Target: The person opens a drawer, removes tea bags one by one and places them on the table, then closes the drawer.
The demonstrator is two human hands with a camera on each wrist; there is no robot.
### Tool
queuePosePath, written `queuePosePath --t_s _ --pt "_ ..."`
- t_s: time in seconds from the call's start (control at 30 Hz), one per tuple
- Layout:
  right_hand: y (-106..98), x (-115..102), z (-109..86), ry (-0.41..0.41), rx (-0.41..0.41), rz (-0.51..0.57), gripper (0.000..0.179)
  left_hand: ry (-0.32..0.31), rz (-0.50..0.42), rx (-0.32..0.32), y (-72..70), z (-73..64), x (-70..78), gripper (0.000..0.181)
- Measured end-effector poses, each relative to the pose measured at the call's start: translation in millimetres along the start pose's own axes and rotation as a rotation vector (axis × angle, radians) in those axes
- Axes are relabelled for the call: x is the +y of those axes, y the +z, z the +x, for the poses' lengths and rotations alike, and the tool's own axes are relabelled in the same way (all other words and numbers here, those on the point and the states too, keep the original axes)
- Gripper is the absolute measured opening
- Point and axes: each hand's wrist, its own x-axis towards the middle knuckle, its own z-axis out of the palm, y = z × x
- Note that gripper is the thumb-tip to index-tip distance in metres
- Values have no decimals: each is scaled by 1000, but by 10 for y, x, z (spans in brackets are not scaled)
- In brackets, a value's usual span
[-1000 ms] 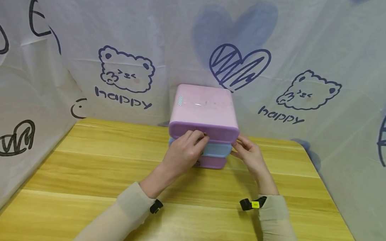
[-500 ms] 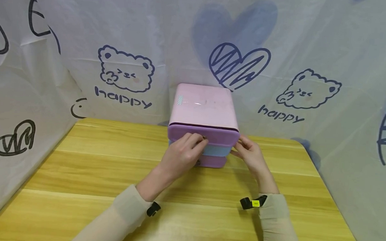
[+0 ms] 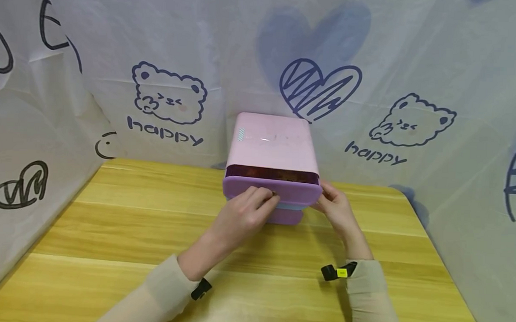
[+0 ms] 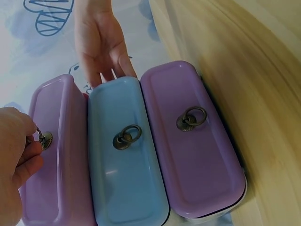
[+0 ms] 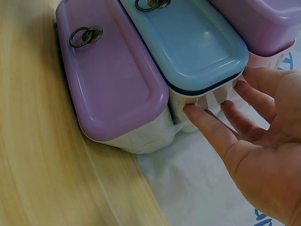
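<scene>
Room for sliding is left over the near table (image 3: 275, 285). By the left hand (image 3: 244, 212), the ring pull (image 4: 45, 140) of the partly open top drawer (image 3: 297, 192) is pinched; drawing out seems in hand, with a level motion called for. The cabinet (image 3: 273, 142) is touched at its right side by the outstretched right hand (image 3: 339, 212), nothing gripped. Behind, room is closed by cloth (image 3: 240, 46).

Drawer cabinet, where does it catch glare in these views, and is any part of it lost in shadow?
Left wrist view: a short bright streak on the blue drawer; right wrist view: soft highlights on that same front; head view: a small glint on the pink cabinet top, while the pulled-out top drawer is dark inside, its contents hard to make out.
</scene>
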Motion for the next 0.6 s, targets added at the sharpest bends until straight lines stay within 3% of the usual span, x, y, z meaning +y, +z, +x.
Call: queuePosePath --t_s 0.23,0.6 --pt "6 -23 -6 32 26 -30 46 31 -6 13 -53 -32 78 20" --pt "16 -55 -16 56 40 -72 47 -1 -44 -1 -174 -76 173 29"
